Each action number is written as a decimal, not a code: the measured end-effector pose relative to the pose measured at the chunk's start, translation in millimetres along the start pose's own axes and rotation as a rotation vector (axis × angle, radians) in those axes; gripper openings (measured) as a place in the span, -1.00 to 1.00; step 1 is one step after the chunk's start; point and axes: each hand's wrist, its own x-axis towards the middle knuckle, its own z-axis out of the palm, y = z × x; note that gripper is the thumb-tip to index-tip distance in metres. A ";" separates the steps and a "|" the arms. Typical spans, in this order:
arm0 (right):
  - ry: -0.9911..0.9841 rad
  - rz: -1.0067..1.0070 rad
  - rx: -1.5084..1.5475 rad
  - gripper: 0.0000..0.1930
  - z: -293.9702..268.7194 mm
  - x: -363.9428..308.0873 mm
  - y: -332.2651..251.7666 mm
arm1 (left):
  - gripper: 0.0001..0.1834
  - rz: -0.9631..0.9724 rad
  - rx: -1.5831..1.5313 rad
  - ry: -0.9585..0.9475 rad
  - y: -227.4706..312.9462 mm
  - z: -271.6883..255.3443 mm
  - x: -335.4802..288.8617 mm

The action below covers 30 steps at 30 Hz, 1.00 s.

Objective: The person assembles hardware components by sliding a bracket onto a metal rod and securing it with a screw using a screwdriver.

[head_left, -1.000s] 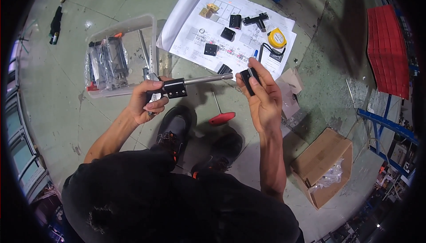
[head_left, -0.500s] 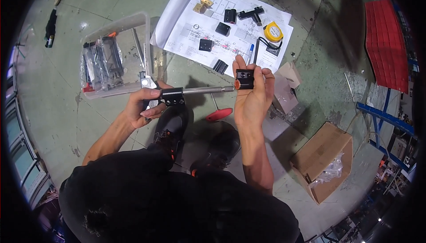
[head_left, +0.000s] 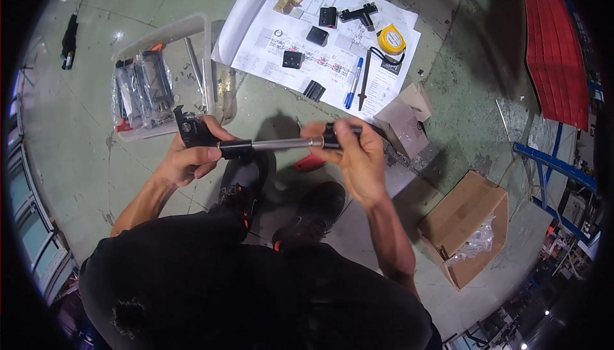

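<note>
My left hand [head_left: 176,163] is closed round the left end of an assembly: a black cylindrical sleeve [head_left: 236,150] with a dark flat bracket [head_left: 192,128] standing up beside it. From the sleeve a silver metal rod [head_left: 278,144] runs to the right. Its far end meets a black block [head_left: 331,137] gripped in my right hand [head_left: 363,164], whose fingers are slightly blurred. How far the rod goes into that block is hidden. Below the rod, on the floor, lies a red-handled tool [head_left: 309,162], partly covered by the right hand's side of the assembly.
Ahead, a drawing sheet [head_left: 256,46] carries several black blocks [head_left: 292,60], brass-coloured brackets [head_left: 283,6], a yellow tape measure [head_left: 391,39] and a blue pen [head_left: 354,83]. A clear plastic bin [head_left: 206,43] with bagged parts stands left. Cardboard boxes [head_left: 467,212] [head_left: 401,119] sit right.
My right hand has brought the black block onto the rod's end and turned palm-down over it. The left hand has rolled the assembly, so the bracket's dark side now shows.
</note>
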 end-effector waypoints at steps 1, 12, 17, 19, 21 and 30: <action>-0.145 0.144 -0.064 -0.77 -9.3 -7.0 -5.4 | -0.73 0.008 0.065 -0.048 3.5 -0.4 -2.4; -0.347 0.362 0.063 -0.64 -10.4 -84.5 0.5 | -0.72 -0.141 0.128 -0.366 -6.2 18.0 -26.2; -0.072 0.344 0.331 -0.65 2.5 -109.2 4.4 | -0.70 -0.241 0.003 -0.274 -14.3 23.6 -32.5; -0.078 0.296 0.325 -0.64 -0.9 -108.6 4.5 | -0.72 -0.266 0.037 -0.269 -13.5 26.1 -31.1; -0.347 0.015 -0.077 -0.63 -13.4 -107.1 8.8 | -0.73 -0.290 0.072 -0.267 -8.8 26.1 -28.8; -0.186 0.244 0.235 -0.60 15.2 -92.1 29.8 | -0.80 0.047 0.271 -0.480 -28.0 33.4 -12.4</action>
